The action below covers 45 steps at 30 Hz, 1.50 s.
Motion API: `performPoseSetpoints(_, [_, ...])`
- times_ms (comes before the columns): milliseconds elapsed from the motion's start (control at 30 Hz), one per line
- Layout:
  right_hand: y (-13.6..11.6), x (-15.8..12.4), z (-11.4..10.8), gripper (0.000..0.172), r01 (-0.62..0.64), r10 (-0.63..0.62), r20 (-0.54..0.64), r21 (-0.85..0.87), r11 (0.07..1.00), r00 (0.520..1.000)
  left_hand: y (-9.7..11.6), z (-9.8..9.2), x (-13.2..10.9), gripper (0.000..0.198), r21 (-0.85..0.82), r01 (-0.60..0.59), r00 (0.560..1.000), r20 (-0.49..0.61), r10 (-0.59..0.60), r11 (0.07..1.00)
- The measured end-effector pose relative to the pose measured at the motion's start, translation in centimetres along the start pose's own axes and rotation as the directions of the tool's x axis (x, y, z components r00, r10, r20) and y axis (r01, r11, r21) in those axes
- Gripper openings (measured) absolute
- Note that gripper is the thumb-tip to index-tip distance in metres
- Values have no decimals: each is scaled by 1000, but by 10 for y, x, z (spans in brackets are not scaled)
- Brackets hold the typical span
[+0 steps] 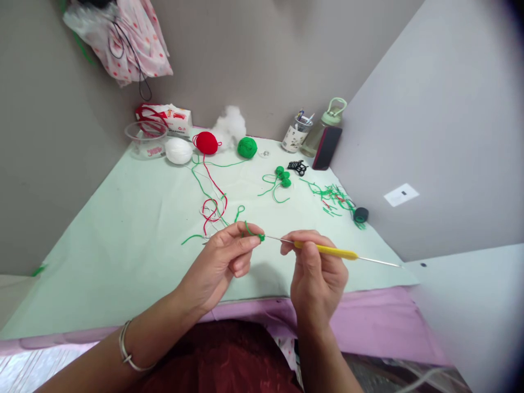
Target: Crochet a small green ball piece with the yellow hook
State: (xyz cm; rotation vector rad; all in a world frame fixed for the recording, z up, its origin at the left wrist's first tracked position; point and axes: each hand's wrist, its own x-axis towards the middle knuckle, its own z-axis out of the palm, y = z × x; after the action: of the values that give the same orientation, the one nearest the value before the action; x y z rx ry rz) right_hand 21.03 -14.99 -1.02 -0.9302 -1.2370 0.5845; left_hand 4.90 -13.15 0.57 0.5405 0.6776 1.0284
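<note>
While the left hand (223, 262) pinches a small green yarn piece (261, 238) between thumb and fingers, the right hand (320, 273) grips the yellow handle of a crochet hook (331, 251), whose thin metal shaft points left to that piece, over the near middle of the table (135, 229). Fingertips cover part of the piece, so its shape and the hook's tip are hard to make out. Strands from the red yarn ball (207, 143) and green yarn ball (247, 148) tangle near and left, some passing behind the left hand. Far left, a clear tub (141, 148) stands partly before a white packet (180, 119); both carry red print too small to read. Far right, a dark-screened phone (327, 148) hides part of a green-lidded bottle (317, 132), beside a pen cup (293, 139) with dark, unreadable markings. At top left, a spotted pink cloth (141, 52) is cut off by the upper edge.
</note>
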Motion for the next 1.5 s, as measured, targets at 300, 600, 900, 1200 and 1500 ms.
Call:
performPoseSetpoints(300, [2,-1,2,20,-11,10,14,36,999,1000,-2,-1,0,12,-6,13,1000,23,-13,1000])
performPoseSetpoints(600, [4,-2,1,20,-7,6,14,62,998,1000,-2,-3,-1,11,3,8,999,36,-8,1000])
performPoseSetpoints(900, [6,-4,3,20,-7,7,4,77,997,1000,-4,-2,0,14,-12,30,999,46,-30,999])
performPoseSetpoints(1200, [8,-4,1,20,-24,19,46,120,992,999,-4,-1,-1,15,-5,7,1000,18,-7,1000])
performPoseSetpoints(1500, [3,-5,5,21,134,-133,23,-65,989,991,-5,0,-1,16,66,-66,997,-22,67,996])
